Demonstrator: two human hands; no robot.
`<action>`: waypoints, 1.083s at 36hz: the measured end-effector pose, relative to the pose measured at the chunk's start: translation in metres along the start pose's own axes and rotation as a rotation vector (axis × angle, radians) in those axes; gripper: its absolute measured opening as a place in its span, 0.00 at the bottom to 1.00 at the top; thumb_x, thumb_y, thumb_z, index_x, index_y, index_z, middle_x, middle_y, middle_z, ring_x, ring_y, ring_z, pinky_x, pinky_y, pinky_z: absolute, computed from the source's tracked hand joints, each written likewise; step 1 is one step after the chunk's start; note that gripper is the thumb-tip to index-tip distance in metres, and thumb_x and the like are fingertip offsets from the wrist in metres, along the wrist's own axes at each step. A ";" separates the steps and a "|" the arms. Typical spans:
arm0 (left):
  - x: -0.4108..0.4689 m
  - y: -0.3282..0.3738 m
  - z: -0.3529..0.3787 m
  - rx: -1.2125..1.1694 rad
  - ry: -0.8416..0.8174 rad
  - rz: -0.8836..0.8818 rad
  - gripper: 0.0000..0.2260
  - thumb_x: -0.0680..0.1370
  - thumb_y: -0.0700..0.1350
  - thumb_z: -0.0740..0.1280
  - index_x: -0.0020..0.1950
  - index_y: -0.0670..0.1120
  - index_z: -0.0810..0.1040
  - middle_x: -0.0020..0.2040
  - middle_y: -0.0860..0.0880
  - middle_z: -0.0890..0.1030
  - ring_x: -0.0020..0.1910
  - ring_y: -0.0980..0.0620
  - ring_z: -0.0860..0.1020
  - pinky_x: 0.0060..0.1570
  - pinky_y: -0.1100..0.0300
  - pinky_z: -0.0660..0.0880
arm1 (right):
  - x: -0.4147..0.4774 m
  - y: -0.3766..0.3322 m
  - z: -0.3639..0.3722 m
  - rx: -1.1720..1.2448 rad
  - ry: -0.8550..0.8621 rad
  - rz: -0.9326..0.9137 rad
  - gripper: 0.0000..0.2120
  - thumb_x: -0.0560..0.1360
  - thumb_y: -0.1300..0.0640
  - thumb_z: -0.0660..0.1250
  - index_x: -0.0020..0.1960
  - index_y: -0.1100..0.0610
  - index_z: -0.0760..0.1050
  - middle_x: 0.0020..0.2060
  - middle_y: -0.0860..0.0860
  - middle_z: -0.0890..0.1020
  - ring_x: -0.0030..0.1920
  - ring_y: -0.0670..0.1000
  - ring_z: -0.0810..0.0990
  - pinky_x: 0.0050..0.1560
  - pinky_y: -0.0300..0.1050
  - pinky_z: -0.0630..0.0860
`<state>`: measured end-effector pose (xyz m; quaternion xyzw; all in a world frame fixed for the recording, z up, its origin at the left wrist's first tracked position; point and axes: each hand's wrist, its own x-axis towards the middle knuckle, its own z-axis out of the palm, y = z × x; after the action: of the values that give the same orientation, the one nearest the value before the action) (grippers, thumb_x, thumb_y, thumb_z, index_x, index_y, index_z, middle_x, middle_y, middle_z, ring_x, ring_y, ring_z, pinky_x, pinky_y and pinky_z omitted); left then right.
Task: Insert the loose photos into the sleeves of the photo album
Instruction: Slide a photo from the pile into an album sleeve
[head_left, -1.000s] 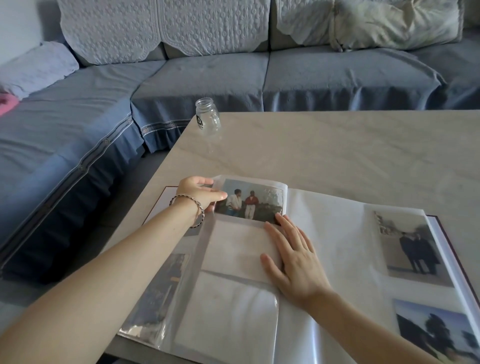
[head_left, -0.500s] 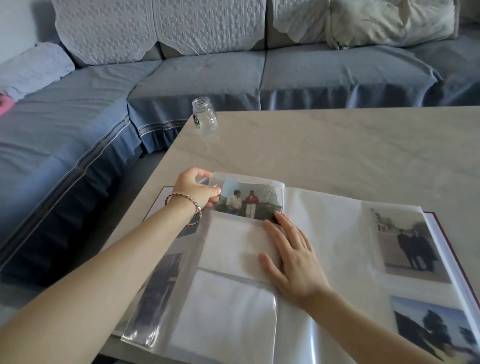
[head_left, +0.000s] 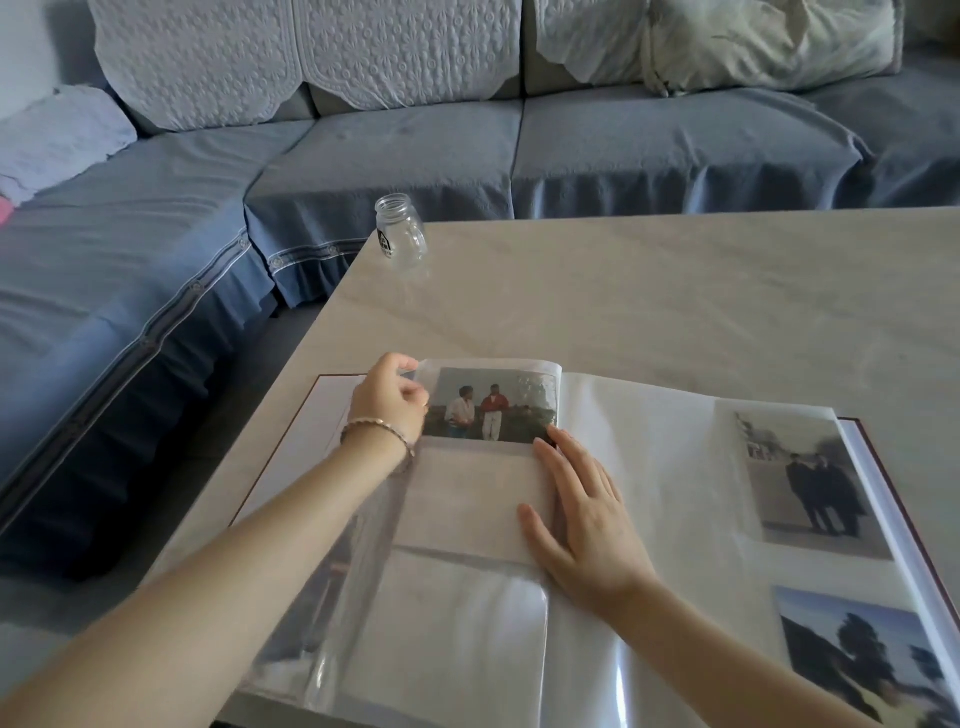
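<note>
An open photo album (head_left: 649, 467) lies on the pale table (head_left: 675, 291). A clear plastic sleeve page (head_left: 467, 597) is partly lifted over the left side. A colour photo of two people (head_left: 493, 405) sits in the top sleeve of that page. My left hand (head_left: 389, 400), with a bracelet at the wrist, pinches the photo's left edge at the sleeve opening. My right hand (head_left: 582, 519) lies flat with straight fingers on the page below the photo, pressing it down. On the right page are a dark photo of two figures (head_left: 810, 483) and a landscape photo (head_left: 857, 660).
A small clear glass jar (head_left: 400, 231) stands near the table's far left corner. A grey-blue sofa (head_left: 467, 156) with cushions wraps round the table at the back and left. The floor gap lies left of the table edge.
My left hand has shifted slightly at the photo's left edge, fingers curling tighter on it. The photo sits a little further into the sleeve. My right hand has stayed flat in place.
</note>
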<state>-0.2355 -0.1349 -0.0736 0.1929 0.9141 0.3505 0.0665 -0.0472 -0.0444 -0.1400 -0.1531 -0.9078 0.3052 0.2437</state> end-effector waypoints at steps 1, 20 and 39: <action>-0.003 0.000 0.005 0.121 0.031 0.088 0.13 0.77 0.35 0.64 0.61 0.42 0.74 0.54 0.44 0.78 0.53 0.46 0.78 0.53 0.57 0.73 | -0.001 0.000 0.000 0.009 0.008 0.008 0.30 0.74 0.43 0.55 0.69 0.60 0.68 0.69 0.53 0.67 0.69 0.47 0.58 0.69 0.30 0.47; -0.029 -0.004 0.035 0.624 -0.361 0.197 0.22 0.83 0.50 0.47 0.77 0.45 0.53 0.78 0.48 0.54 0.76 0.51 0.53 0.73 0.57 0.49 | -0.011 0.008 -0.007 0.031 0.012 0.129 0.18 0.73 0.57 0.57 0.57 0.62 0.79 0.56 0.55 0.81 0.58 0.53 0.77 0.64 0.35 0.62; -0.148 0.141 0.102 0.165 -0.539 0.536 0.05 0.79 0.43 0.63 0.48 0.50 0.79 0.45 0.53 0.80 0.45 0.53 0.77 0.48 0.60 0.75 | -0.116 0.127 -0.247 -0.458 -0.122 0.862 0.24 0.72 0.48 0.70 0.66 0.51 0.70 0.59 0.52 0.74 0.61 0.54 0.72 0.56 0.44 0.69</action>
<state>-0.0302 -0.0359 -0.0576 0.5148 0.8061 0.2176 0.1945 0.1983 0.1220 -0.0887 -0.5464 -0.8181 0.1793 0.0014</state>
